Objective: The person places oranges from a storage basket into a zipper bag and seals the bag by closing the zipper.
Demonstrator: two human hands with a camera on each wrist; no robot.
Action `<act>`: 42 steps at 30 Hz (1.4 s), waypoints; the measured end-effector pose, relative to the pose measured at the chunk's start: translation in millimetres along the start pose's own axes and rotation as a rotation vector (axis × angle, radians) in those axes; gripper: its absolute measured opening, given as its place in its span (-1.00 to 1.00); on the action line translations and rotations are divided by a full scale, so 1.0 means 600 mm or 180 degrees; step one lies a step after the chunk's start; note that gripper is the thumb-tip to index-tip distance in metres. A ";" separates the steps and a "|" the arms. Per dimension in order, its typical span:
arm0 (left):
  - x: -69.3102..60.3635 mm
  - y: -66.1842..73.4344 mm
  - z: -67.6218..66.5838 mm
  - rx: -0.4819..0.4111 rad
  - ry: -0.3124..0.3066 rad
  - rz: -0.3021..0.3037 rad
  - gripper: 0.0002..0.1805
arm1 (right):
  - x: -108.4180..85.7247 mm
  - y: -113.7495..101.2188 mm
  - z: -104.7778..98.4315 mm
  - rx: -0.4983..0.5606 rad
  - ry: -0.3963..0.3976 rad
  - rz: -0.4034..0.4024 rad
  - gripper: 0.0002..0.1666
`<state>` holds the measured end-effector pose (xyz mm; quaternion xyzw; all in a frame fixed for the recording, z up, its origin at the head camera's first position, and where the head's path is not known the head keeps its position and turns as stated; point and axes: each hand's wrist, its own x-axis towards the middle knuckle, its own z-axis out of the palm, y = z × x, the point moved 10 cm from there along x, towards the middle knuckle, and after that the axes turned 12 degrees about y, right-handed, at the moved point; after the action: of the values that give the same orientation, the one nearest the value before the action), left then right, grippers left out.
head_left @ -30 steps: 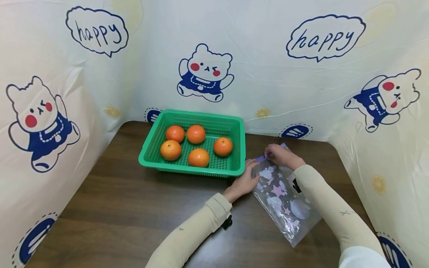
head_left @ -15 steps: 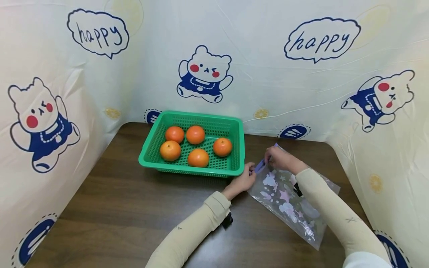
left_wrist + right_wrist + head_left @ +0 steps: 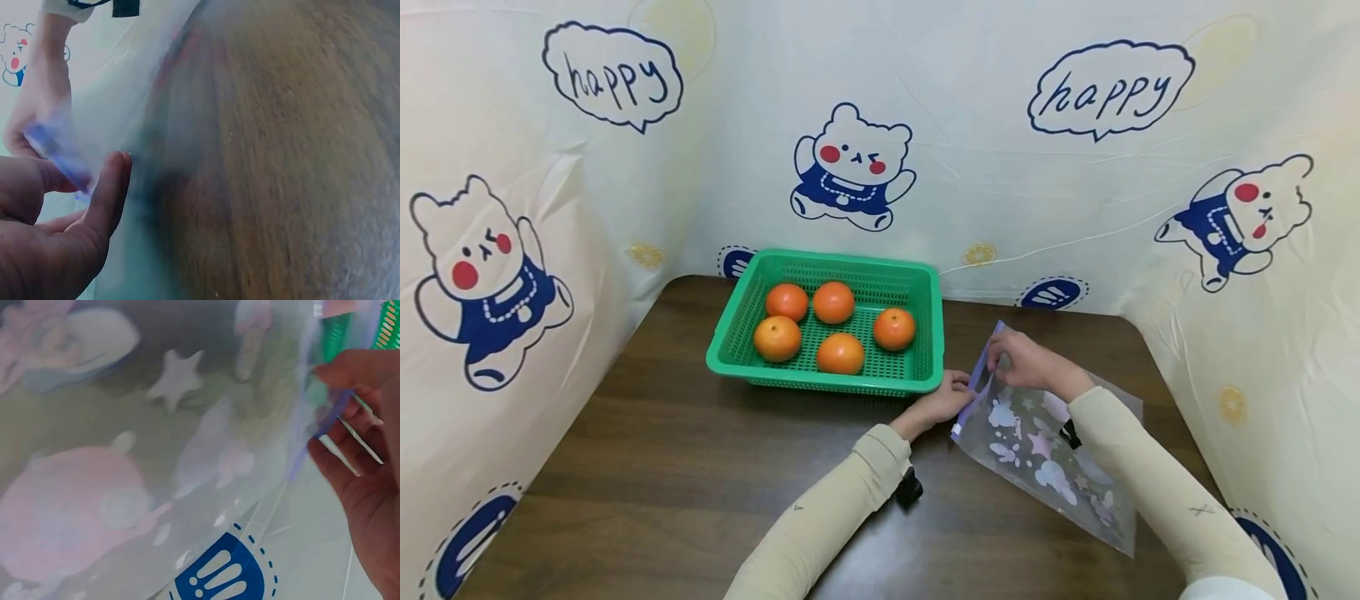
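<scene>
A clear plastic zip bag [image 3: 1045, 467], printed with pale stars and animals, slants over the right side of the table. Along its upper left edge runs a purple zip strip [image 3: 978, 372]. My left hand [image 3: 940, 403] pinches this strip near its middle, beside the basket's front right corner. Farther up the same edge, my right hand [image 3: 1026, 360] grips the strip; in the right wrist view its thumb [image 3: 350, 367] lies on one side and the fingers on the other. A white slider [image 3: 957, 430] sits at the strip's lower end. The left wrist view is blurred around the bag.
Left of the bag stands a green perforated basket [image 3: 820, 380] holding several orange round fruits [image 3: 840, 354]. The brown wooden table [image 3: 700, 492] ends at a printed cloth backdrop [image 3: 970, 167] behind and at both sides.
The bag's mouth has swung to a steeper slant and its lower end has shifted right. The left hand's fingers have moved along the purple strip, uncovering the lower end with the slider.
</scene>
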<state>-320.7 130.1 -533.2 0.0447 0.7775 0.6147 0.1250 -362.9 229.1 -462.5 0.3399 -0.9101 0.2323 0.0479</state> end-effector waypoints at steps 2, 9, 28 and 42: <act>0.001 0.001 0.003 -0.0102 -0.0040 -0.0030 -0.60 | -0.006 -0.008 -0.007 0.0091 0.0138 -0.0042 -0.79; 0.001 0.011 0.012 -0.0403 -0.0083 -0.0007 -0.74 | -0.027 -0.017 -0.025 0.0153 0.0825 0.0075 -0.76; -0.009 0.032 0.009 -0.0913 0.0084 0.0343 -0.88 | -0.070 0.007 -0.013 0.0954 0.0867 0.1684 -0.33; -0.012 0.038 0.011 -0.0970 -0.0012 0.0347 -0.75 | -0.099 0.006 -0.032 0.1404 0.0389 0.2044 -0.47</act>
<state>-314.1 140.1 -511.4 0.0685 0.6714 0.7313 0.0982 -320.7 275.6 -461.5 0.0256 -0.8938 0.4452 -0.0473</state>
